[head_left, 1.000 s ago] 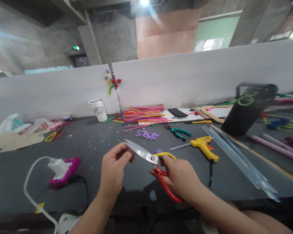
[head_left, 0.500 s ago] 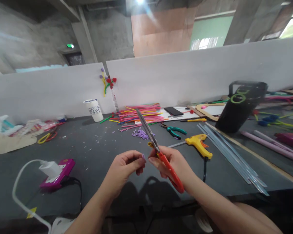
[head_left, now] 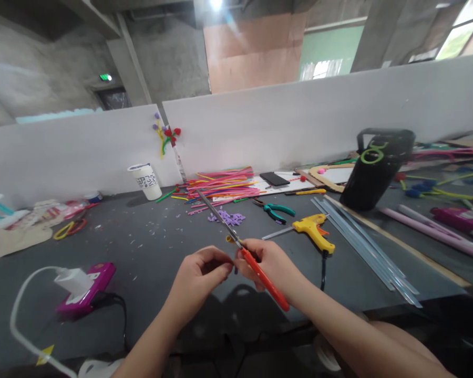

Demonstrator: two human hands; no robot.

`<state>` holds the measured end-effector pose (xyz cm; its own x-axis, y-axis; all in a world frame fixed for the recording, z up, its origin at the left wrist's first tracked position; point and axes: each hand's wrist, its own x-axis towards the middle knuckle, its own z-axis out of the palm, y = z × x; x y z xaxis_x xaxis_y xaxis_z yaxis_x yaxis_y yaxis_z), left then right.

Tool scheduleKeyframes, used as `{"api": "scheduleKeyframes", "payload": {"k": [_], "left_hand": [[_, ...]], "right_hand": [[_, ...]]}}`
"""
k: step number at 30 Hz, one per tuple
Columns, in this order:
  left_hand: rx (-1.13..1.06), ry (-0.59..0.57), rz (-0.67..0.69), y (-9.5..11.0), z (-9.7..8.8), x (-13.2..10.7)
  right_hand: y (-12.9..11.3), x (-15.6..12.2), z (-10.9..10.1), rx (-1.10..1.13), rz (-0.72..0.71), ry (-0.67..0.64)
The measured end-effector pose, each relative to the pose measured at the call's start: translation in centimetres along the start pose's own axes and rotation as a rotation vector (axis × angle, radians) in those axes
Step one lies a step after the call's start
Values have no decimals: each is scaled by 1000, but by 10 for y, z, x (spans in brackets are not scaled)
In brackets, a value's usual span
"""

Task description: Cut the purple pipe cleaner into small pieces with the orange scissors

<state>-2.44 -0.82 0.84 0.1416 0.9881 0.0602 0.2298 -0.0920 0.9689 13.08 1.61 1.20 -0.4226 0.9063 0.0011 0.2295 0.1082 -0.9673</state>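
My right hand (head_left: 274, 265) is closed round the red handles of a pair of scissors (head_left: 260, 275), whose shut steel blades point up and to the left over the dark table (head_left: 150, 252). My left hand (head_left: 199, 278) is pinched just left of it, fingertips touching the right hand's fingers. A tiny purple piece shows between the two hands. A bit of yellow pipe cleaner (head_left: 230, 239) sits at the scissors' pivot.
A pile of purple bits (head_left: 226, 216), coloured pipe cleaners (head_left: 220, 186), green pliers (head_left: 278, 211), a yellow glue gun (head_left: 313, 231) and clear glue sticks (head_left: 362, 241) lie beyond my hands. A pink glue gun (head_left: 86, 286) with white charger lies left, a black bin (head_left: 378, 168) right, a paper cup (head_left: 145, 181) at the divider.
The scissors have swung from lying across, with my left hand on the blade tip, to pointing up-left. My left hand has let go of the blade and now pinches beside my right hand.
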Motion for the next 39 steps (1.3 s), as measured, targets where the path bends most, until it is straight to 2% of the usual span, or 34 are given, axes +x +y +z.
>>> {"api": "scheduleKeyframes", "payload": {"k": [8,13,15,18,21,24,39], "left_hand": [[120,10,48,0,7,-2],[91,39,41,1,7,-3],[25,95,15,2,5,-4],[-106,230,4,3,0,-4],[-225,342,49,3,-5,-4],[-285,400,105,3,-8,-5],[-339,449,168,4,-11,-8]], "right_hand": [[3,1,4,-104,-31,37],[5,1,1,-134,-101,34],[6,-2,-1,-205,-156,57],[9,-7,-5,-454,-229,124],[14,-11,-4,-706,-260,173],[20,-13,-2,-855,-276,187],[28,-11,6,-1058,-355,233]]}}
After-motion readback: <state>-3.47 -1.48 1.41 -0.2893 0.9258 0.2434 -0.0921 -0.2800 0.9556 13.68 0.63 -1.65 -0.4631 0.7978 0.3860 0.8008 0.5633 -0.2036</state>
